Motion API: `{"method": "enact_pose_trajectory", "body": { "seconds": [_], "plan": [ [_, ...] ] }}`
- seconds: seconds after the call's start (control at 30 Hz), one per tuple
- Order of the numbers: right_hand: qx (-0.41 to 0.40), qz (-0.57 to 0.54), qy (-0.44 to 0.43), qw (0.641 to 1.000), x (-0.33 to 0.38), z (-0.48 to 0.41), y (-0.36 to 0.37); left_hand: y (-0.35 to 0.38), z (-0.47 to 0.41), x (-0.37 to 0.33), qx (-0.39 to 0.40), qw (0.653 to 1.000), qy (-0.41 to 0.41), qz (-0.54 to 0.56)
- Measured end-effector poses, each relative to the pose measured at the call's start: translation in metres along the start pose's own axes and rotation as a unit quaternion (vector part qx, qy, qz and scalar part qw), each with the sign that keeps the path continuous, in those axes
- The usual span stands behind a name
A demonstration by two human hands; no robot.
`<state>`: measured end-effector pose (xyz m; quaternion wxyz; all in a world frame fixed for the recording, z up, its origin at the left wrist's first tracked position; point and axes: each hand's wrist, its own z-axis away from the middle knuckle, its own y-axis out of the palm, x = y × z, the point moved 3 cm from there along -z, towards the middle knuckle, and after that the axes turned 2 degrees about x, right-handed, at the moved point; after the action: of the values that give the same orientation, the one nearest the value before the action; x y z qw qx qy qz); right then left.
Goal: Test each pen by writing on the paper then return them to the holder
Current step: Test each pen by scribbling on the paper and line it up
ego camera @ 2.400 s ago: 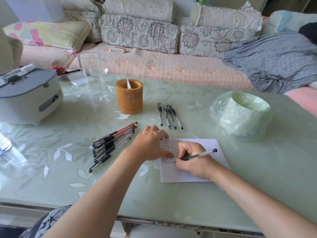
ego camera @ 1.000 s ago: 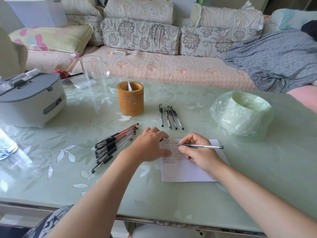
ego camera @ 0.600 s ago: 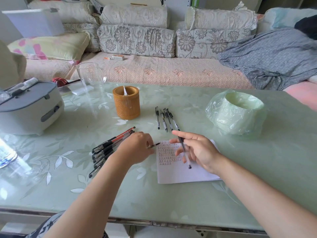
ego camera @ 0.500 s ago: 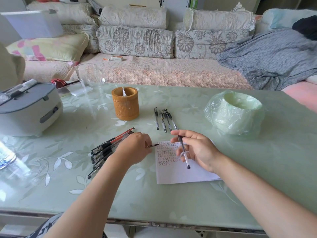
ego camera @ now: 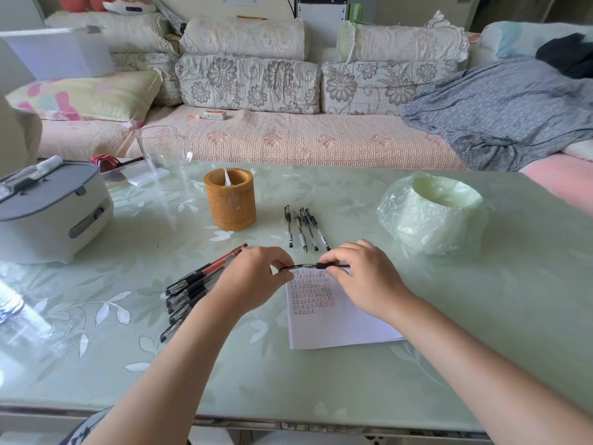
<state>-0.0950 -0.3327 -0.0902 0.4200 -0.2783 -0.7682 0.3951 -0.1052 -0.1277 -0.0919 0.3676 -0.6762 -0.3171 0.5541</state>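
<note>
Over the near half of the table (ego camera: 321, 396) both forearms reach in, and the hands meet above the top edge of the paper (ego camera: 337, 326). The left hand (ego camera: 253, 277) pinches one end of a pen (ego camera: 316, 266) and the right hand (ego camera: 365, 281) pinches the other, so it lies level between them, just over the rows of test marks. This looks like the cap going back on, though the cap itself is too small to make out. To do it well, keep barrel and cap in one straight line, push until it seats, and hold the tip clear of the sheet. Left of the paper lies a bundle of pens (ego camera: 192, 284); beyond the hands four pens (ego camera: 305, 229) lie side by side. Farther back stands the holder (ego camera: 230, 200), upright and open-mouthed, where this pen belongs.
</note>
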Motion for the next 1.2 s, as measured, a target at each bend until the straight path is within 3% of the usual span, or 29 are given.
{"method": "enact_pose_trajectory", "body": {
  "seconds": [0.33,0.47,0.63,0.8,1.07,1.2],
  "plan": [
    [0.021,0.041,-0.046,0.998,0.005,0.0,0.006,0.002,0.005,-0.011,0.035,0.999,0.015,0.033],
    [0.071,0.072,-0.079,0.992,0.007,0.004,0.011,0.009,0.008,-0.018,0.104,0.99,-0.013,0.099],
    [0.06,0.149,-0.121,0.98,0.018,0.012,0.008,0.005,0.018,-0.033,0.176,0.954,-0.045,0.238],
    [0.052,0.187,-0.137,0.971,0.025,0.015,0.012,0.012,0.025,-0.033,0.26,0.932,-0.06,0.245],
    [0.052,0.157,-0.123,0.979,0.027,0.023,0.02,0.016,0.03,-0.033,0.275,0.93,-0.065,0.237],
    [0.081,0.13,-0.105,0.983,0.022,0.016,0.021,0.012,0.023,-0.03,0.232,0.944,-0.081,0.22]
  ]
}}
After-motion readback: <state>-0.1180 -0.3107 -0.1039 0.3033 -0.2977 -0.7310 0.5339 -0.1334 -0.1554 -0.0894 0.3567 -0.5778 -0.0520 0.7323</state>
